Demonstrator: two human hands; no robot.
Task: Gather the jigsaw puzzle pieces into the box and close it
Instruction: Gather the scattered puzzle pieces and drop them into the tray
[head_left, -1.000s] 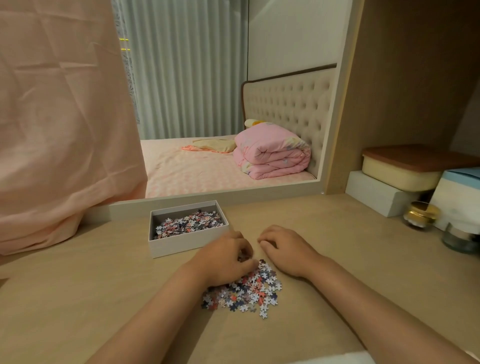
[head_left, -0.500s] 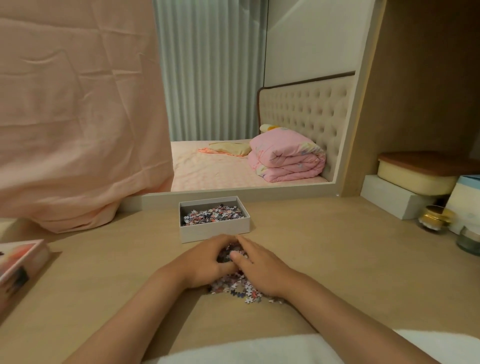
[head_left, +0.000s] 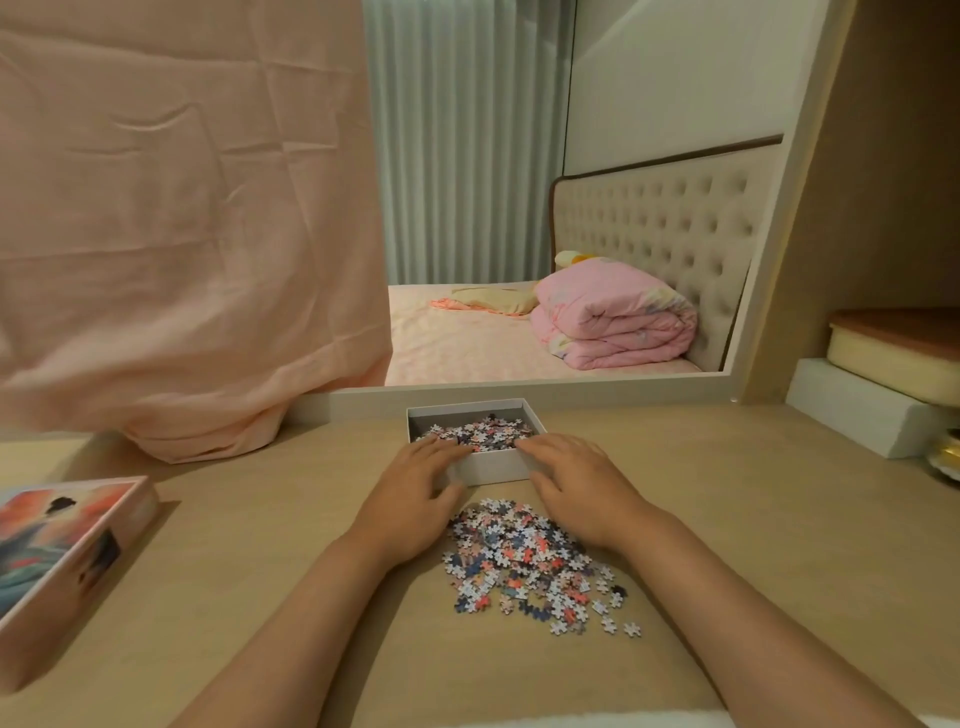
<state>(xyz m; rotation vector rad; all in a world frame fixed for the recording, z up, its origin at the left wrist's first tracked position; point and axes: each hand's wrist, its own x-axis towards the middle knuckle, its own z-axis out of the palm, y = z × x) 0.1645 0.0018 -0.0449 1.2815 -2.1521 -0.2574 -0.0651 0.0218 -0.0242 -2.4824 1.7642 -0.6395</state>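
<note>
Puzzle pieces (head_left: 524, 564) just tipped into box (head_left: 496, 470); left hand (head_left: 418, 480), right hand (head_left: 571, 475) now released, flat on its near rim. Large pile left mid-frame on tabletop (head_left: 753, 519); lid (head_left: 57, 561) unused, lower left.

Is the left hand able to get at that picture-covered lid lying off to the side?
Probably yes. The lid lies on the desk on the left hand's own side, and nothing stands between them; the hand now rests at the box.

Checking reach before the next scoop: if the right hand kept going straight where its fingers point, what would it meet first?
The right hand would probably meet the loose pieces inside the open white cardboard box, then its far wall.
</note>
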